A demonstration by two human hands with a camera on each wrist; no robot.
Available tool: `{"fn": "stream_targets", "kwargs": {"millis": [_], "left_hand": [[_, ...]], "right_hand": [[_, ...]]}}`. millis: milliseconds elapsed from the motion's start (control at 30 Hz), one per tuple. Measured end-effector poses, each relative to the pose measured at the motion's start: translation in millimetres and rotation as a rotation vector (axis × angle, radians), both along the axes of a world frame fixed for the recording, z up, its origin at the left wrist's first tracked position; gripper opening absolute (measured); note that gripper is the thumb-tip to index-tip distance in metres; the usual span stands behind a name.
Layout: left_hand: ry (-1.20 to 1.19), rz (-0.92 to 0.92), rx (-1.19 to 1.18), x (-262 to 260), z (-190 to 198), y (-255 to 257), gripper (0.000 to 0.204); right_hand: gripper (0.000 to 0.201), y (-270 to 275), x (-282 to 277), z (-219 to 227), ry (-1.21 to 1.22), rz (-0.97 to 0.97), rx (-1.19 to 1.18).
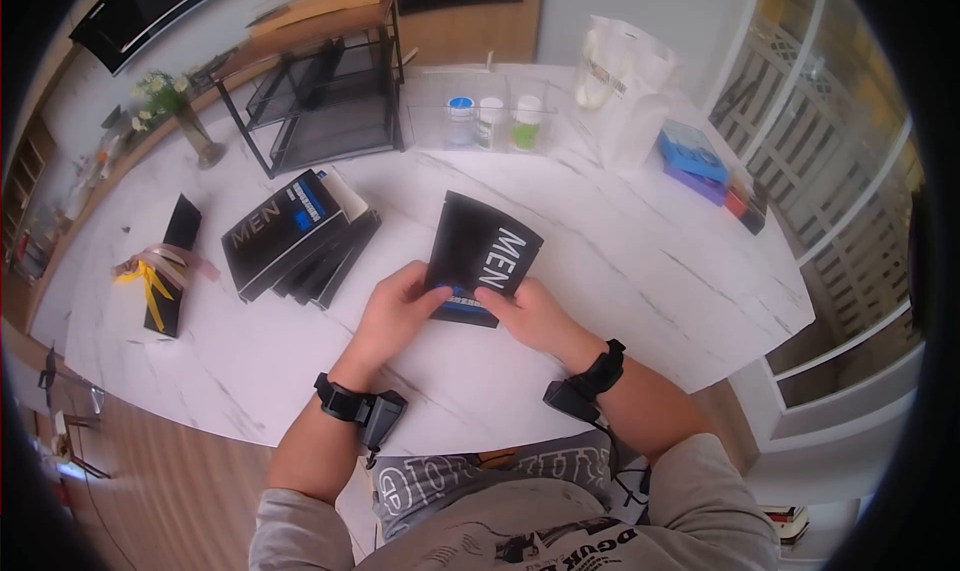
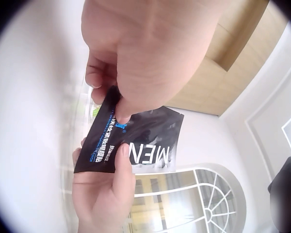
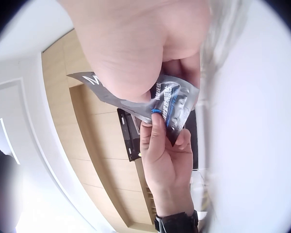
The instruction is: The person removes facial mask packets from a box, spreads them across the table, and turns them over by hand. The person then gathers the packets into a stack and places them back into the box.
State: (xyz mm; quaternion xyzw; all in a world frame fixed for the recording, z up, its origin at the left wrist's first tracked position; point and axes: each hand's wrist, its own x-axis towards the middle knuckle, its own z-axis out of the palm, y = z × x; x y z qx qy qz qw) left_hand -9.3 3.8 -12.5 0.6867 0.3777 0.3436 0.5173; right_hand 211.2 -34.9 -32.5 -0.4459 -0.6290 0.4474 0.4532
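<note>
Both hands hold a flat black foil sachet with white "MEN" lettering and a line of blue print, above the front middle of the table. My left hand pinches one edge, thumb on the printed face and fingers behind. On the opposite edge, my right hand grips in the same manner. In the left wrist view the sachet spans between the two thumbs, smooth and slightly bent. Glare covers part of the foil in the right wrist view, where the left hand shows beyond it.
Left of the hands lies a stack of black MEN boxes, beside a black box with a yellow ribbon. Behind stand a black mesh rack and a clear bin with bottles. A white bag and small boxes are at right.
</note>
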Motion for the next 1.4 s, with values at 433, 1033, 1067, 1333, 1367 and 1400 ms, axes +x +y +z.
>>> {"fn": "stream_targets", "kwargs": {"millis": [433, 1033, 1067, 1333, 1367, 1400], "left_hand": [[0.173, -0.068, -0.106, -23, 7, 13, 0.024], [1.012, 0.401, 0.526, -155, 133, 29, 0.090], [1.064, 0.365, 0.373, -161, 134, 36, 0.112], [0.927, 0.274, 0.305, -145, 141, 35, 0.096], [0.909, 0.282, 0.319, -143, 143, 32, 0.096], [0.938, 0.303, 0.423, -144, 140, 32, 0.097]], "right_hand": [[0.017, 9, 23, 18, 0.202, -0.054, -0.173], [0.020, 9, 29, 19, 0.653, 0.069, -0.298], [0.020, 10, 29, 20, 0.654, 0.069, -0.296], [0.019, 4, 32, 26, 0.754, 0.102, -0.290], [0.019, 5, 34, 26, 0.794, 0.108, -0.286], [0.019, 5, 34, 24, 0.835, 0.114, -0.284]]}}
